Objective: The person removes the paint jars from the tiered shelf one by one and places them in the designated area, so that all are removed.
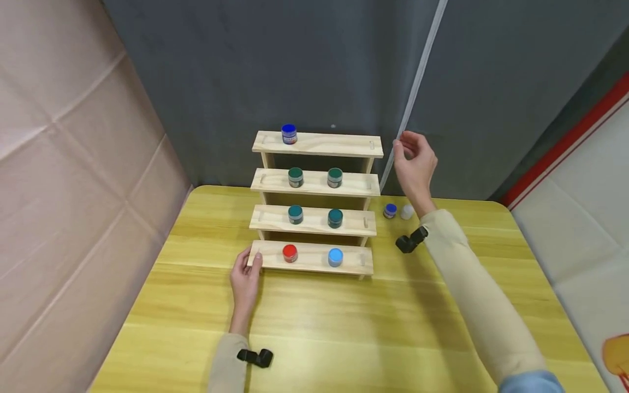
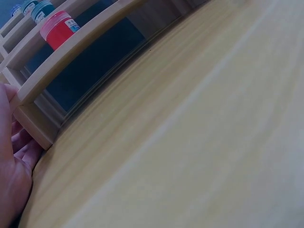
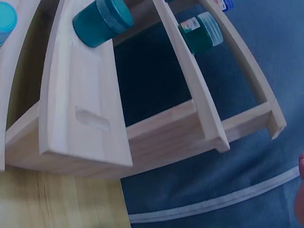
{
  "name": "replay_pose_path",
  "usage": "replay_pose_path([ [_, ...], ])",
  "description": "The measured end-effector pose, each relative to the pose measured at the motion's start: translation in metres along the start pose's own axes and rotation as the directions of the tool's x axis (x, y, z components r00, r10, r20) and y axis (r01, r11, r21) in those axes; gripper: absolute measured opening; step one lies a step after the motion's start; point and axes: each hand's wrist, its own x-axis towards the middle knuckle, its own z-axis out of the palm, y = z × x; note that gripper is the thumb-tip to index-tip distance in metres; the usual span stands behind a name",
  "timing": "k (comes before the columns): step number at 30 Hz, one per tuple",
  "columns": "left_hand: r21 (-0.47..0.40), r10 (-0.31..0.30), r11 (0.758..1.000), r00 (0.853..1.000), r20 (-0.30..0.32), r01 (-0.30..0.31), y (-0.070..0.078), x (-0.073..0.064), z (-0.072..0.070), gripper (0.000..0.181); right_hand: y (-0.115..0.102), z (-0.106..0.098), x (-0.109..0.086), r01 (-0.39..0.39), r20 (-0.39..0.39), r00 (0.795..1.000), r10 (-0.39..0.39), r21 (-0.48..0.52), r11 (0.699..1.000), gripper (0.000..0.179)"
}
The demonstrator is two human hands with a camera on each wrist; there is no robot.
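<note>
A stepped wooden rack (image 1: 314, 183) with four shelves stands on the table. My left hand (image 1: 245, 278) grips the left end of its lowest shelf, thumb on the top face and the other fingers around the side. On that shelf are a red paint jar (image 1: 290, 253) and a light blue paint jar (image 1: 336, 257). Two teal jars (image 1: 295, 214) sit one step up, two dark green jars (image 1: 295, 177) above those, and a blue jar (image 1: 289, 134) on the top shelf. My right hand (image 1: 415, 166) is raised off the rack's upper right end, fingers loosely bent, nothing visible in it.
A second blue jar (image 1: 390, 210) and a white jar (image 1: 407, 212) stand on the table right of the rack, below my right forearm. A dark grey curtain (image 1: 314, 65) hangs close behind the rack. Pale panels (image 1: 83, 180) flank the table (image 1: 314, 333).
</note>
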Motion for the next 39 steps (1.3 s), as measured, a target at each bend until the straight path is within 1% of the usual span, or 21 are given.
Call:
replay_pose_path([
  [5,0.009,-0.011,1.000,1.000,-0.002,0.011,0.001,0.000,0.001,0.041,-0.010,0.012,0.001,0.030,0.046,0.998,-0.031,0.034,0.999,0.034],
  [11,0.011,-0.003,1.000,1.000,-0.009,0.004,0.003,-0.001,0.001,0.040,-0.025,0.029,0.001,0.047,0.092,0.995,-0.048,0.018,0.999,0.036],
  [19,-0.003,-0.003,1.000,1.000,-0.019,0.003,0.004,-0.002,0.000,0.040,-0.045,0.049,0.001,0.034,0.160,0.986,-0.037,0.025,0.999,0.042],
  [20,-0.004,-0.004,1.000,1.000,-0.015,0.004,0.010,-0.004,0.000,0.040,-0.047,0.050,0.001,0.033,0.172,0.984,-0.036,0.018,0.999,0.043],
  [24,-0.011,0.013,1.000,1.000,-0.018,-0.013,0.008,-0.004,0.002,0.039,-0.055,0.060,0.001,0.018,0.214,0.977,-0.019,0.004,1.000,0.045],
  [26,-0.011,0.019,1.000,1.000,-0.021,-0.019,0.007,-0.002,0.003,0.039,-0.059,0.065,0.002,0.020,0.228,0.973,-0.018,-0.006,1.000,0.046],
  [27,-0.014,0.022,1.000,0.999,-0.025,-0.022,0.001,0.000,0.003,0.039,-0.060,0.068,0.002,0.021,0.235,0.972,-0.019,-0.006,1.000,0.046],
  [30,-0.012,0.029,0.999,0.999,-0.029,-0.030,0.000,0.000,0.004,0.038,-0.063,0.077,0.003,0.031,0.263,0.964,-0.028,-0.007,0.999,0.047],
  [33,-0.016,0.023,1.000,0.999,-0.027,-0.024,-0.001,0.000,0.005,0.038,-0.067,0.085,0.003,0.046,0.295,0.955,-0.038,-0.022,0.999,0.047],
  [39,-0.016,0.005,1.000,1.000,-0.010,-0.005,-0.001,0.002,0.007,0.040,-0.073,0.101,0.003,0.072,0.352,0.935,-0.037,-0.088,0.993,0.049],
])
